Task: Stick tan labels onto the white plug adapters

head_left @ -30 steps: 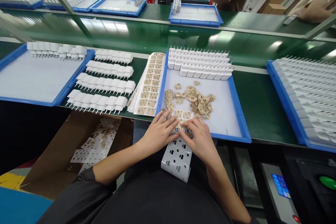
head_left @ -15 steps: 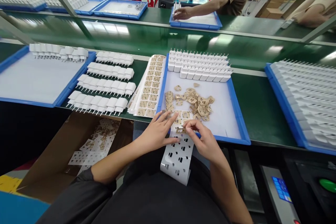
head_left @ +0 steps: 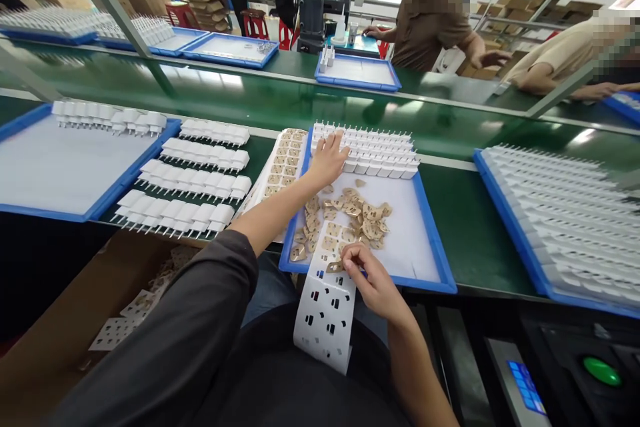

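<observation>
My left hand [head_left: 329, 159] reaches over the left end of the rows of white plug adapters [head_left: 381, 163], its fingers apart and bent a little; whether the fingertips touch an adapter is hard to see. Pinched in my right hand [head_left: 373, 277] is a small tan die-cut sticker [head_left: 334, 267] with holes. It is held over a white backing sheet [head_left: 323, 313], whose lower part is bare and punched with holes and curls towards my lap. More tan stickers remain on the sheet's upper end. A pile of loose tan pieces [head_left: 370, 217] lies in the blue-rimmed tray [head_left: 434, 227].
Left of the tray are a stack of sticker sheets [head_left: 285, 163], rows of adapters [head_left: 175, 217] and another tray [head_left: 55, 167]. A full adapter tray [head_left: 560, 227] stands right. A cardboard box [head_left: 55, 320] holds used sheets. Across the green conveyor [head_left: 240, 90], co-workers sit.
My left hand has left the backing sheet and moved forward to the adapters. My right hand still pinches the sticker. The view has tilted up; a co-worker's hand has left the far tray.
</observation>
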Available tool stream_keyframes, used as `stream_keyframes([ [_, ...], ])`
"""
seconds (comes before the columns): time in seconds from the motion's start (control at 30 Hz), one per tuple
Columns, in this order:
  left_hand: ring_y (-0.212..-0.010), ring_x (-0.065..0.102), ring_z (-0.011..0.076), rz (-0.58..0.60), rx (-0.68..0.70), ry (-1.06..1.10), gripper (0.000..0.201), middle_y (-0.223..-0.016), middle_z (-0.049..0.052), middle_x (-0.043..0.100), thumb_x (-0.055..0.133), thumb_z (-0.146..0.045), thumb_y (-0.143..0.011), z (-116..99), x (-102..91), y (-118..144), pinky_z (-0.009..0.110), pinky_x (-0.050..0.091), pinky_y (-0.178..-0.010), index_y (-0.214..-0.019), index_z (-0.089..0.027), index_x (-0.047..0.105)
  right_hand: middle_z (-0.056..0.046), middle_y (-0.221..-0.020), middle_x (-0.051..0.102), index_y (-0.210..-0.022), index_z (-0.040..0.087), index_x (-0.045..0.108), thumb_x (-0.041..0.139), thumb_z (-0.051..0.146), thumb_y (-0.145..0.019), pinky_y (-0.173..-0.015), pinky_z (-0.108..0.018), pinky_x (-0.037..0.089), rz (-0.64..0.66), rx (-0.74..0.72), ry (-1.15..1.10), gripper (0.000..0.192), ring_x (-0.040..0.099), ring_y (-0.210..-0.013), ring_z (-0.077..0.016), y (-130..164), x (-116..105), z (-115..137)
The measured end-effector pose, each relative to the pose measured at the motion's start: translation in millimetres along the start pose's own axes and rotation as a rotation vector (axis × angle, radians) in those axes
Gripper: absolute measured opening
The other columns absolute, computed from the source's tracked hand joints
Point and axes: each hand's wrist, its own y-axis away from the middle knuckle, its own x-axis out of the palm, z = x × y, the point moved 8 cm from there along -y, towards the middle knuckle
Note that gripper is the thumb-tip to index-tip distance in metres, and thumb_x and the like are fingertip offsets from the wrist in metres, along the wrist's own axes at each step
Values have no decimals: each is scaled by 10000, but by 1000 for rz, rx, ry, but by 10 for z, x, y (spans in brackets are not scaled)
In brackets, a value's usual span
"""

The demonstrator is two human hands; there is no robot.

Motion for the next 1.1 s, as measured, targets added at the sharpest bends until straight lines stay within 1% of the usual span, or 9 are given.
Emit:
stream_keyframes([
  [0.1,-1452,350,402,-6,-34,73,356,-1568,262,389,493,-3,-863,14,100,-54,592,267,-1141,-1190,-98,601,-42,-955,580,-956,236,519,408,358,-1062,-804,-337,463,3,-4,17,196,551,-875,-185,3,8,11],
  [0.23,-1169,589,337,44,-68,139,266,-1200,220,642,505,-54,-886,86,2,173,504,455,-996,-1139,-93,576,-31,-938,573,-959,235,519,404,357,-1062,-804,-329,458,5,1,9,197,547,-860,-181,-5,21,3],
  [0.3,-1034,631,281,29,-96,256,280,-1108,152,656,609,-170,-885,107,-172,424,430,519,-902,-1156,-121,555,-29,-936,573,-965,235,522,404,356,-1064,-797,-324,455,5,3,-3,196,547,-854,-177,-8,25,2],
  [0.37,-1004,637,234,-5,-145,564,450,-1112,101,644,719,-292,-844,101,-349,762,365,551,-853,-1231,-166,528,-27,-934,578,-971,234,525,405,354,-1065,-799,-320,455,8,5,-21,194,555,-855,-174,-11,30,6],
  [0.43,-1024,643,215,38,-195,892,613,-1164,95,628,753,-352,-827,30,-401,1136,327,574,-817,-1359,-211,484,-26,-934,584,-979,233,526,407,351,-1066,-805,-318,457,21,11,-33,189,563,-859,-172,-15,40,13],
  [0.53,-1067,656,229,150,-285,1187,593,-1233,118,631,750,-382,-825,-138,-284,1626,361,585,-877,-1354,-215,538,-28,-943,591,-970,236,520,414,359,-1065,-805,-318,461,40,8,-42,188,564,-861,-174,-22,46,31],
  [0.63,-1089,674,251,203,-365,1373,507,-1180,120,678,766,-396,-804,-281,-71,1901,409,567,-952,-1227,-183,585,-32,-963,599,-958,240,514,422,377,-1062,-820,-326,470,64,3,-81,195,569,-882,-181,-21,43,34],
  [0.77,-1025,696,226,228,-416,1423,451,-1079,89,694,771,-383,-805,-377,110,1993,379,586,-906,-1149,-198,546,-27,-926,605,-964,243,532,448,403,-1051,-791,-326,479,80,28,-123,201,579,-852,-184,-7,28,-13],
  [1.1,-1137,676,250,257,-365,1394,428,-1210,119,675,704,-322,-852,-437,47,1961,374,590,-928,-1225,-198,537,-15,-861,617,-951,234,585,519,399,-1022,-751,-310,480,20,62,-131,191,591,-799,-174,-22,4,-53],
])
